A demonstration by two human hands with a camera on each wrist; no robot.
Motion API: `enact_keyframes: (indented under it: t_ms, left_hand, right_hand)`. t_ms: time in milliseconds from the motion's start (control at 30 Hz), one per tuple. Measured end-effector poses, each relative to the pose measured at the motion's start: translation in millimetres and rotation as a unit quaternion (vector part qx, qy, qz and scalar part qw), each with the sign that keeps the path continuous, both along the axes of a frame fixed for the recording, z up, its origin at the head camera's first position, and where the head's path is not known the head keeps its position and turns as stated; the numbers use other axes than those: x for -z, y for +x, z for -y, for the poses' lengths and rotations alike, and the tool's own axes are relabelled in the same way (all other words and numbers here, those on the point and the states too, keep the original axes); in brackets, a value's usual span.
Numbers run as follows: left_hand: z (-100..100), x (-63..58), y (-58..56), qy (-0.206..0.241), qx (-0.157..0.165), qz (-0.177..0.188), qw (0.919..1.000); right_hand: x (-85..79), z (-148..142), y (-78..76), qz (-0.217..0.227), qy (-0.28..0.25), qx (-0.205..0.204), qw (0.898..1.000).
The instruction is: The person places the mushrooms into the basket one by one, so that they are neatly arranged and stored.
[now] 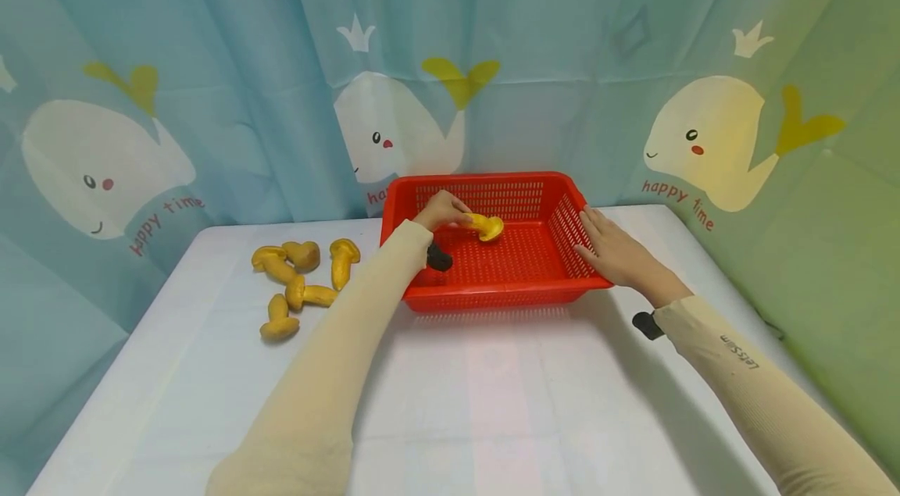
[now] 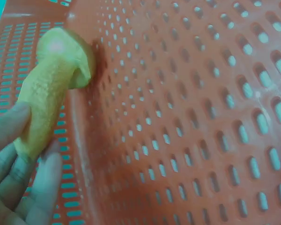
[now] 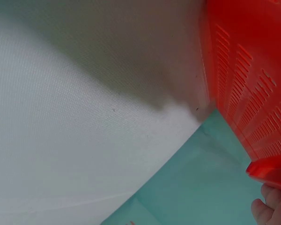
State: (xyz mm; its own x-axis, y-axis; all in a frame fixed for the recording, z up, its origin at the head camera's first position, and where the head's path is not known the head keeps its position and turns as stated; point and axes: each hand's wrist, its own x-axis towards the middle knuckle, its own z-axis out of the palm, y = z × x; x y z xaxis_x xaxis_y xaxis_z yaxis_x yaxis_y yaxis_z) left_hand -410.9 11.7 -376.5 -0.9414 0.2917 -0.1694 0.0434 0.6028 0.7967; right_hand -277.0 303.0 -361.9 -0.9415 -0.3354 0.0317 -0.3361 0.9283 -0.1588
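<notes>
My left hand (image 1: 441, 212) pinches a yellow mushroom (image 1: 487, 227) by its stem, thumb on one side and fingers on the other. In the left wrist view the mushroom (image 2: 49, 89) points its cap away from the hand, close to the perforated basket floor. The red plastic basket (image 1: 492, 297) stands toward the back of the table. On its right rim rests my right hand (image 1: 619, 250), fingers extended along the edge and thumb reaching over the inner side. The right wrist view catches only some fingers (image 3: 274, 206) beside the basket's rim (image 3: 269, 174).
Several more yellow-brown mushrooms, one of them upright (image 1: 343, 262), lie left of the basket on the white table (image 1: 457, 418). A blue curtain (image 1: 548, 121) with whale prints hangs right behind the table. My left forearm passes between the mushrooms and the basket.
</notes>
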Motion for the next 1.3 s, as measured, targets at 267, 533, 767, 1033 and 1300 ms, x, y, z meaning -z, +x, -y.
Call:
enact_keyframes:
  t_ms: [267,533,767,1033,1300]
  left_hand:
    - [-5,87.9,-94.9,-0.024,0.022,-0.025,0.9992]
    - [-7,127.4,-134.1,-0.064,0.035,0.011,0.9973]
    - [-8,119.7,-122.1,-0.071,0.034,0.018,0.9967]
    - [-2,109.2,-114.1,-0.048,0.048,0.024,0.9974]
    - [5,92.7,-110.6,-0.047,0.067,0.072,0.9941]
  right_hand:
    - [0.1,0,-1.1,0.005,0.002,0.004,1.0]
    - [-0.8,-1,-2.2,0.008,0.006,0.004,1.0]
    - [-0.6,0,-1.6,0.012,0.006,0.005,1.0]
    - [-0.9,1,-0.3,0.011,0.002,0.007,1.0]
    - [1.1,-1,-3.1,0.012,0.003,0.011,1.0]
